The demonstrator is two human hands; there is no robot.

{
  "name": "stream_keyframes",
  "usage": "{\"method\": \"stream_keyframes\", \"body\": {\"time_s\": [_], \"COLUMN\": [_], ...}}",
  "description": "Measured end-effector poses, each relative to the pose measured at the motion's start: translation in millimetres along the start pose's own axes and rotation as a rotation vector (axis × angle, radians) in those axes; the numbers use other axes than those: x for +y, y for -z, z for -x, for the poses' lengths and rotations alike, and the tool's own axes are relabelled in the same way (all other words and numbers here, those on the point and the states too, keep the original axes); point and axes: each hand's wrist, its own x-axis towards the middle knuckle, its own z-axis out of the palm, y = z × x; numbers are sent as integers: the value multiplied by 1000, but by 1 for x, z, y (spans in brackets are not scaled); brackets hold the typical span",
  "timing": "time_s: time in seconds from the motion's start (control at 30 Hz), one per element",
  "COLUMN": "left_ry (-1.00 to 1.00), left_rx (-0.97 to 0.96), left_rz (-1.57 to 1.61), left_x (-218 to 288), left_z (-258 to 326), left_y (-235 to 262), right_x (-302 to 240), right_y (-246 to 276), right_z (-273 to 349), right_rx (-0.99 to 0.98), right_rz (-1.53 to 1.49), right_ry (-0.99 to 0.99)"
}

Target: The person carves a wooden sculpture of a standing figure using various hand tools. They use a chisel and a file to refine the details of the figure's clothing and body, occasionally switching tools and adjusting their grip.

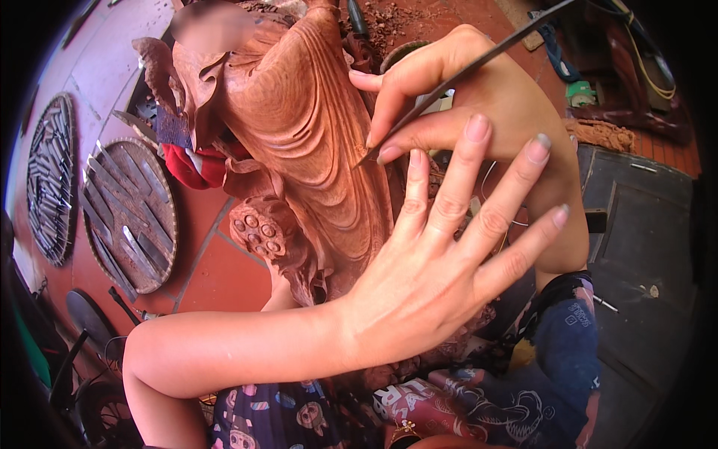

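Note:
A reddish-brown wooden statue (299, 112) with finely carved robe folds leans before me, a carved lotus seed pod (258, 230) low on its left side. My right hand (467, 90) pinches a long, thin, dark carving tool (490, 56) between thumb and fingers. The tool slants down to the left, and its tip meets the robe's right-hand folds. My left hand (434, 262) hovers palm down nearer to me, its fingers spread and no object visible in it. Its thumb is hidden, and the hand covers the statue's lower right part.
At left, a round woven tray (174, 258) holds several flat blades; beside it, another tray (72, 127) is heaped with metal tools. A red cloth (191, 168) lies by the statue. Wood shavings (396, 22) litter the red tiles behind. A dark panel (643, 247) lies at right.

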Motion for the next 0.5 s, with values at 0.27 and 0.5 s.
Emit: {"method": "stream_keyframes", "body": {"time_s": [0.27, 0.5], "left_ry": [14, -52], "left_rx": [-56, 46], "left_rz": [-21, -58], "left_x": [1, -5], "left_z": [1, 0], "left_y": [2, -6], "right_x": [3, 5], "right_y": [3, 1], "right_z": [-1, 1], "right_rx": [5, 15], "right_rz": [1, 4], "right_ry": [14, 25]}}
